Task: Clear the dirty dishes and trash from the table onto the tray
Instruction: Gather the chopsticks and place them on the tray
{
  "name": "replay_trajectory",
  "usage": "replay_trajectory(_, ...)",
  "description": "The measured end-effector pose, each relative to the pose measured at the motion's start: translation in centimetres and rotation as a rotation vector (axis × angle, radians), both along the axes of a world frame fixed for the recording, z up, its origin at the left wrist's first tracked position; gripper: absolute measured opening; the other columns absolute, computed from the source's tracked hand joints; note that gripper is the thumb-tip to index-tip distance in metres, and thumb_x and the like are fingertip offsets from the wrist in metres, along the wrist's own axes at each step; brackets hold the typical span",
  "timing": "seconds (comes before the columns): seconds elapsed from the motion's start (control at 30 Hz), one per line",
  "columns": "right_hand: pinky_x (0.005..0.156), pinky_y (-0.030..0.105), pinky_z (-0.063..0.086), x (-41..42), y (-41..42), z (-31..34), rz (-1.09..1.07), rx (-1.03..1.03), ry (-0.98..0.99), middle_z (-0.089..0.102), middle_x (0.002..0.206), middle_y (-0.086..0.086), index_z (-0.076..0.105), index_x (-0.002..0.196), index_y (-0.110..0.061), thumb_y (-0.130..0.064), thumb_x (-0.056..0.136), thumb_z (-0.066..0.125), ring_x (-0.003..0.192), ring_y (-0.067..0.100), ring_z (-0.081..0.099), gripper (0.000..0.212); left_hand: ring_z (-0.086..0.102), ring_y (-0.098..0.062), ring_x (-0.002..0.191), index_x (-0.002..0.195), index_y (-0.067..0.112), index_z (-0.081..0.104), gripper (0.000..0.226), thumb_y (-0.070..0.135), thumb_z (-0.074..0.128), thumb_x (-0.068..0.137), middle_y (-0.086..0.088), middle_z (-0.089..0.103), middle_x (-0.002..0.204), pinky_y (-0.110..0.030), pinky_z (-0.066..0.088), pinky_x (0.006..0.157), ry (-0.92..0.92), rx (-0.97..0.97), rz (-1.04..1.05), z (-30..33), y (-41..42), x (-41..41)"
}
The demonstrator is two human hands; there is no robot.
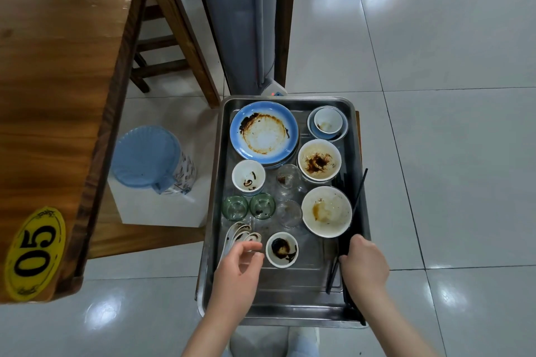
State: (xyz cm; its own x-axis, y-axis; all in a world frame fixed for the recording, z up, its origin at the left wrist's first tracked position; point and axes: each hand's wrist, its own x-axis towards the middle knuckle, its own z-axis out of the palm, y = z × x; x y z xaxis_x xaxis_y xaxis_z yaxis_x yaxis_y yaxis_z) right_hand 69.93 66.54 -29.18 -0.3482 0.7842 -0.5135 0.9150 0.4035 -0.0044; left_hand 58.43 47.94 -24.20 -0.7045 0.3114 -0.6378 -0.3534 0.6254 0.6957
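Observation:
A steel tray point(290, 295) holds the dirty dishes: a stained blue plate point(264, 132) at the back, several white bowls such as one at the right point(326, 211), two green glasses point(249, 206), clear glasses point(288, 180), a small sauce dish point(282, 249) and stacked white spoons point(242, 233). My left hand point(239, 272) hovers over the spoons with fingers apart and holds nothing. At the tray's right side, my right hand point(364, 264) grips black chopsticks point(352, 211) that lie along that edge.
The wooden table point(58, 95) with a yellow "05" label point(34, 252) stands at the left. Between table and tray sits a blue-lidded pitcher point(150, 159) on a white stand. A wooden stool point(168, 46) and a grey column point(240, 17) lie beyond. Tiled floor spreads to the right.

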Motion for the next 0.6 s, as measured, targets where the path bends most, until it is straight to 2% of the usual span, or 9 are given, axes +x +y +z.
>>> replay_trajectory(0.07, 0.042, 0.025, 0.02, 0.3, -0.3, 0.3, 0.04, -0.02, -0.078, 0.057, 0.087, 0.003, 0.034, 0.078, -0.013, 0.001, 0.083, 0.048, 0.066, 0.022, 0.043, 0.02, 0.06, -0.002, 0.094, 0.091, 0.033, 0.061, 0.013, 0.021, 0.058, 0.092, 0.014, 0.066, 0.097, -0.017, 0.044, 0.071, -0.012, -0.008, -0.007, 0.0, 0.1, 0.2)
replay_trajectory(0.13, 0.041, 0.024, 0.019, 0.5, -0.3, 0.5, 0.044, -0.032, -0.097, 0.051, 0.082, 0.002, 0.029, 0.07, -0.014, 0.005, 0.081, 0.045, 0.066, 0.022, 0.043, 0.028, 0.06, -0.002, 0.093, 0.091, 0.034, 0.061, 0.012, 0.022, 0.058, 0.091, 0.014, 0.066, 0.095, -0.017, 0.044, 0.072, -0.016, -0.014, -0.015, -0.1, 0.1, 0.2)
replay_trajectory(0.4, 0.042, 0.027, 0.018, 0.6, 0.5, -0.4, -0.071, 0.008, 0.084, 0.036, 0.061, 0.002, 0.028, 0.06, -0.013, 0.007, 0.076, 0.045, 0.062, 0.026, 0.041, 0.031, 0.06, 0.0, 0.093, 0.091, 0.036, 0.061, 0.012, 0.024, 0.058, 0.092, 0.017, 0.066, 0.096, -0.015, 0.043, 0.07, -0.02, -0.023, -0.018, -0.4, 0.4, -0.1)
replay_trajectory(0.53, 0.046, 0.028, 0.025, 0.2, 1.2, -1.0, -0.104, 0.004, 0.096, 0.041, 0.064, 0.003, 0.03, 0.061, -0.013, 0.006, 0.08, 0.047, 0.064, 0.026, 0.043, 0.032, 0.06, -0.002, 0.094, 0.091, 0.035, 0.061, 0.013, 0.024, 0.057, 0.092, 0.016, 0.066, 0.096, -0.015, 0.044, 0.071, -0.032, -0.019, -0.012, -0.4, 0.5, -0.2)
replay_trajectory(0.6, 0.049, 0.029, 0.028, 0.0, 1.3, -1.3, -0.138, 0.003, 0.146, 0.048, 0.069, 0.008, 0.039, 0.064, -0.008, 0.002, 0.083, 0.049, 0.065, 0.027, 0.045, 0.024, 0.06, -0.002, 0.094, 0.091, 0.035, 0.061, 0.013, 0.023, 0.056, 0.092, 0.015, 0.066, 0.096, -0.016, 0.044, 0.071, -0.033, -0.021, -0.014, -0.4, 0.5, -0.2)
